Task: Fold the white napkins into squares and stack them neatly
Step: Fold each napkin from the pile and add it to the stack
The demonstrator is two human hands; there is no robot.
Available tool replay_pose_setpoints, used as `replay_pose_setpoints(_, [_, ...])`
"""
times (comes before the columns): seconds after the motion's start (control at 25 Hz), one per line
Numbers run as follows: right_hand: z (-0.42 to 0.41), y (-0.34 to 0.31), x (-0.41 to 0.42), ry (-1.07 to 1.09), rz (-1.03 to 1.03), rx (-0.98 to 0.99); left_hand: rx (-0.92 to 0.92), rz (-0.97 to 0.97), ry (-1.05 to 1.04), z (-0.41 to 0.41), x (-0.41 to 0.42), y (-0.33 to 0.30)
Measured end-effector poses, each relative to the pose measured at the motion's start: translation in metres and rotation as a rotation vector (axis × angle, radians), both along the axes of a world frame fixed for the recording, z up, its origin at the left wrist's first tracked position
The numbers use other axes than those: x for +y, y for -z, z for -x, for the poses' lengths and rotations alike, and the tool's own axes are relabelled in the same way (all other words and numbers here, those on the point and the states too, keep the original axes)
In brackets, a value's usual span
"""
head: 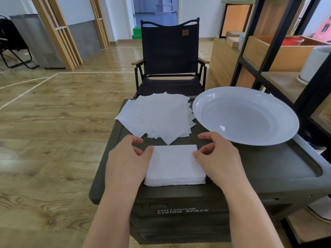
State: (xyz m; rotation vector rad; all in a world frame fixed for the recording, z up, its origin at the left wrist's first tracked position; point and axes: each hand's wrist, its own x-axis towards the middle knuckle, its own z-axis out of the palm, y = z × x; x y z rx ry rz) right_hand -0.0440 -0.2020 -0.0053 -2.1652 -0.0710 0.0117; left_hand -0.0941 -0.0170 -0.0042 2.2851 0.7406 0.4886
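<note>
A neat stack of folded white napkins (174,165) lies near the front edge of the dark green box lid (259,163). My left hand (127,161) rests against the stack's left side, thumb touching its upper left corner. My right hand (217,158) rests against the right side, thumb at the upper right corner. The fingers of both hands are curled and apart, and neither hand lifts anything. Behind the stack, a loose, fanned-out pile of unfolded white napkins (157,115) lies on the far left part of the lid.
A large white plate (247,97) sits on the lid's far right. A black folding chair (170,56) stands just behind the box. Black-framed wooden shelving (268,54) rises at the right. Wooden floor (53,122) lies to the left.
</note>
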Motion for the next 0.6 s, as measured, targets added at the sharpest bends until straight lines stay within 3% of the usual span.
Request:
replay_pose_setpoints(0.12, [-0.003,-0.001,-0.001,0.011,0.005,-0.024,-0.064,-0.176,0.101,-0.022,0.011,-0.012])
replay_pose_setpoints(0.28, [-0.004,-0.003,-0.001,0.028,-0.012,-0.064,0.053,-0.353,0.399,-0.058,-0.009,-0.02])
replay_pose_setpoints(0.44, [-0.003,-0.004,-0.001,0.022,-0.034,-0.082,0.196,-0.539,0.425,-0.077,-0.029,-0.013])
replay_pose_setpoints(0.6, [-0.004,-0.005,-0.005,0.022,-0.066,-0.088,0.228,-0.671,0.435,-0.078,-0.032,-0.015])
